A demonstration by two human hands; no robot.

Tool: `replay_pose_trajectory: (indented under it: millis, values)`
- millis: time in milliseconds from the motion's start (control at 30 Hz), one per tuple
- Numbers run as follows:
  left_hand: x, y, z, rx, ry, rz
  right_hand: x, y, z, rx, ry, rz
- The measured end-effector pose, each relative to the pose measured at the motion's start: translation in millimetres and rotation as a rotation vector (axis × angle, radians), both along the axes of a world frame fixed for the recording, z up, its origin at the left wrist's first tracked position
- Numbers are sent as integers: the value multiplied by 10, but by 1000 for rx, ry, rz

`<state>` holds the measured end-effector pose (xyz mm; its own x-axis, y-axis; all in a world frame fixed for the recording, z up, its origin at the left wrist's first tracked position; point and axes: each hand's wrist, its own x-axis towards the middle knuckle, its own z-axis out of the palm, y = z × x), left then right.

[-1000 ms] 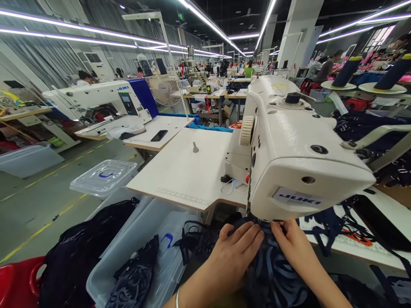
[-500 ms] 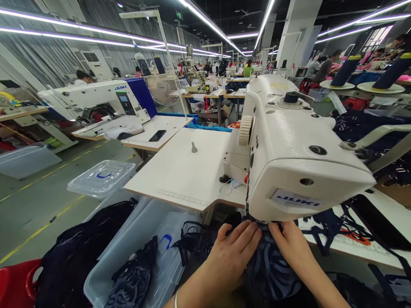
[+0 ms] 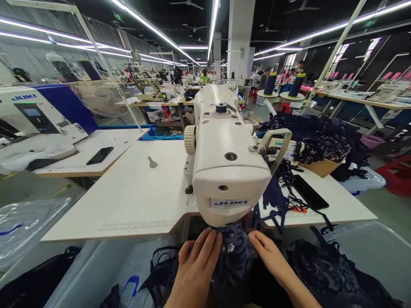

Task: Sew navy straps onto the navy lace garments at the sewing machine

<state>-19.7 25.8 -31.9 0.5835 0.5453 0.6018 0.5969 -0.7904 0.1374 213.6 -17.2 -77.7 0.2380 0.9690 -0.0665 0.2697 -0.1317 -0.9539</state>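
Observation:
A white JUKI sewing machine stands end-on in front of me, its needle area hidden under the head. Just below it hangs a navy patterned garment, its far end running in under the machine. My left hand presses its closed fingers onto the garment's left edge, the thumb a little apart. On the other side, my right hand pinches the right edge between thumb and fingers. A small light spot, which I cannot make out, shows on the fabric between them.
On the white table lies a small grey metal piece. A black phone and navy straps lie right of the machine. Plastic bins with navy garments flank me below the tabletop. Thread cones stand behind.
My view has swung to the right, so the machine sits nearer the middle. My right hand has come out from under the machine head and spread away from the left, along the garment's right edge.

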Motion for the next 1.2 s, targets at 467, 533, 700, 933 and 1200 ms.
replay_pose_trajectory:
  millis: [467, 533, 700, 933, 1200]
  values:
    - [68, -1, 24, 89, 52, 15, 1177, -108, -94, -39, -311, -455]
    - [83, 1, 11, 94, 58, 20, 1180, 18, -107, -20, -348, -482]
    - [64, 1, 11, 150, 104, 37, 1258, 370, -14, 43, -340, -463]
    - [10, -11, 216, 253, 208, -114, 1421, 559, 555, 113, 59, -242]
    - [-54, -57, 344, 73, 446, -153, 873, 118, 1110, 584, 971, -234]
